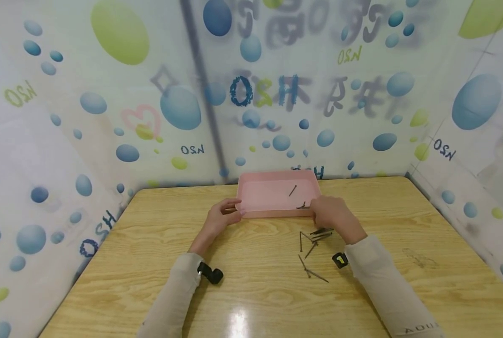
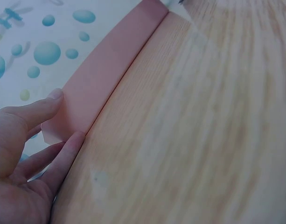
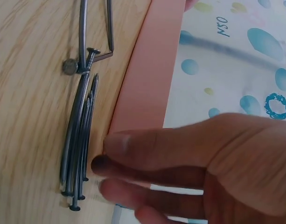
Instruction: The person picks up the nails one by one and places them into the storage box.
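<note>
A shallow pink tray sits at the back edge of the table, with a few nails inside. My left hand holds its front left corner; in the left wrist view the thumb lies against the wall, other fingers round the corner. At the front right corner, my right hand grips the tray, thumb over the end of the front wall and fingers bent beside it. Several dark metal nails lie on the wood just in front of that hand, some bundled side by side.
More loose nails are scattered on the wooden table toward the person. A white curtain-like sheet with blue and green dots stands right behind the tray and along both sides. Each wrist wears a small black camera.
</note>
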A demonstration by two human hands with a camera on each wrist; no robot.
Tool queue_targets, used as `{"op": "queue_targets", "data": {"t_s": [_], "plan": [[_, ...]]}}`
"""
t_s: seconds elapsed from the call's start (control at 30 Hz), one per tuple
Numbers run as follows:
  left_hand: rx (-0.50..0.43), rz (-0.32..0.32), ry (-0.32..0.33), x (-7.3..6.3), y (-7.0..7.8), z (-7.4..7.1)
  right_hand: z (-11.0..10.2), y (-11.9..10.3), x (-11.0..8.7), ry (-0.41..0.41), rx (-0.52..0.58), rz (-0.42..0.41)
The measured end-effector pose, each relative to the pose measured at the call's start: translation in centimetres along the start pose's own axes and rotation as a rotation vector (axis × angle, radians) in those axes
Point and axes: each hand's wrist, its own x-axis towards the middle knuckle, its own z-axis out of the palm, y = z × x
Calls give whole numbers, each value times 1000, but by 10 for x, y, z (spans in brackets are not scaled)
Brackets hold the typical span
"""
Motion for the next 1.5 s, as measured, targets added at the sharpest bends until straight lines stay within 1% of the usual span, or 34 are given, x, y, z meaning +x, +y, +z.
{"op": "queue_targets", "data": {"t_s": [0.17, 0.27, 0.6, 0.9, 1.17, 1.3, 1.5], "plan": [[-5, -2, 1, 0, 0, 0, 1, 1, -1, 11, -43, 72], [-8, -1, 2, 0, 0, 0, 3, 3, -1, 5, -38, 84], [5, 21, -5, -1, 0, 0, 5, 5, 0, -6, -19, 65], [-16, 19, -8, 2, -2, 0, 6, 5, 2, -21, -19, 57], [-12, 18, -9, 1, -2, 0, 8, 7, 3, 1, -20, 33], [-10, 17, -9, 1, -3, 0, 7, 7, 2, 0, -12, 26], [-13, 13, -8, 0, 0, 1, 6, 7, 1, -4, 2, 20]]}}
